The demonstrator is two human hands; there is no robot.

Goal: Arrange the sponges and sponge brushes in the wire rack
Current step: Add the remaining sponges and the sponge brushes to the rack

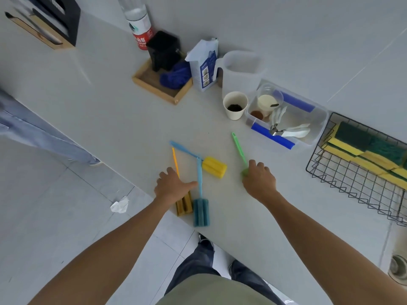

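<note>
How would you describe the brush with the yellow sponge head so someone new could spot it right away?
Start at the white counter and find the cluster of brushes beside the left hand. The yellow-headed brush lies farthest from the counter's near edge. Its light blue handle crosses the top of the blue-headed brush, and its head alone is bright yellow.

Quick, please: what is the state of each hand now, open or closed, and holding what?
Left hand: open, resting on the orange-handled sponge brush.
Right hand: closed on the green-handled sponge brush.

A water bottle (137,20), a black container (164,50) in a wooden tray (154,86), a paper cup (235,105) and a clear bin (317,126) are seen along the wall.
</note>
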